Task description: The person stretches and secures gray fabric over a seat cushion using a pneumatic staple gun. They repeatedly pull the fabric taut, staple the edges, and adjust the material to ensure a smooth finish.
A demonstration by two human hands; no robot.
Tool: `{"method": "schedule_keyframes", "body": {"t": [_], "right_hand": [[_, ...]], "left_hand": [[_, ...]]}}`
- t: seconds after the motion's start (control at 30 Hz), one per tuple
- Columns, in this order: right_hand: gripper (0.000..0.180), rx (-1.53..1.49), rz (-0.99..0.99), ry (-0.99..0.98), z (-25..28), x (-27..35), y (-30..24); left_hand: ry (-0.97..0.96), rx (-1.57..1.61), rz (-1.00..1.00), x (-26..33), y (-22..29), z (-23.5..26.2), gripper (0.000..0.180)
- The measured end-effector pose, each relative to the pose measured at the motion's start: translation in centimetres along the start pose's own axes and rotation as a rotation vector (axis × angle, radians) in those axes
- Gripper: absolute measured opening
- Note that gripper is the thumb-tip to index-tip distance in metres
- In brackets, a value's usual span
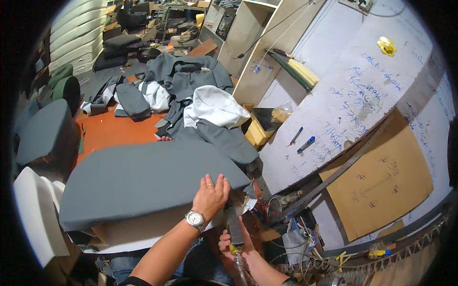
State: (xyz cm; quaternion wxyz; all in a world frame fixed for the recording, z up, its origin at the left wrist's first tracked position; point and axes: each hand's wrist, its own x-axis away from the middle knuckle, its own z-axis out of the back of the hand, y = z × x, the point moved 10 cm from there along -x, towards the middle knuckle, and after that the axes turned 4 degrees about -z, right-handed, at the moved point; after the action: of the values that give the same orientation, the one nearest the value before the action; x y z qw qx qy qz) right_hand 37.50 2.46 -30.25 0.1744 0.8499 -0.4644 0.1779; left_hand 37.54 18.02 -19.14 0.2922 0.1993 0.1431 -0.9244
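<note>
A large padded seat or back panel covered in grey fabric (143, 176) lies in front of me, its near side showing pale, uncovered material. My left hand (212, 191), with a watch on the wrist, rests flat on the panel's right part, fingers stretched out. Just below it, my right hand (237, 238) is closed round a dark air staple gun (233, 220), whose hose runs down from a yellow fitting. The gun's upper end is close to the panel's right near corner; whether it touches is hidden by my left hand.
Fingertips (165, 138), seemingly another person's, show at the panel's far edge. Grey and white fabric pieces (200, 100) heap on an orange surface (109, 131). Padded pieces (45, 131) stand left. A white board with writing (329, 109) and a cardboard sheet (381, 181) are right.
</note>
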Motion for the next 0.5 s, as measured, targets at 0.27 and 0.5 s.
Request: {"method": "schedule_keyframes", "body": {"t": [0.27,0.5], "right_hand": [[0.054,-0.009,0.168,0.268,2.2,-1.2,-1.4],[0.057,-0.121,0.083,0.221,0.5,-1.3,-1.2]], "left_hand": [[-0.016,0.016,0.060,0.1,-0.1,0.1,0.050],[-0.021,0.052,0.126,0.1,-0.8,1.3,0.058]]}}
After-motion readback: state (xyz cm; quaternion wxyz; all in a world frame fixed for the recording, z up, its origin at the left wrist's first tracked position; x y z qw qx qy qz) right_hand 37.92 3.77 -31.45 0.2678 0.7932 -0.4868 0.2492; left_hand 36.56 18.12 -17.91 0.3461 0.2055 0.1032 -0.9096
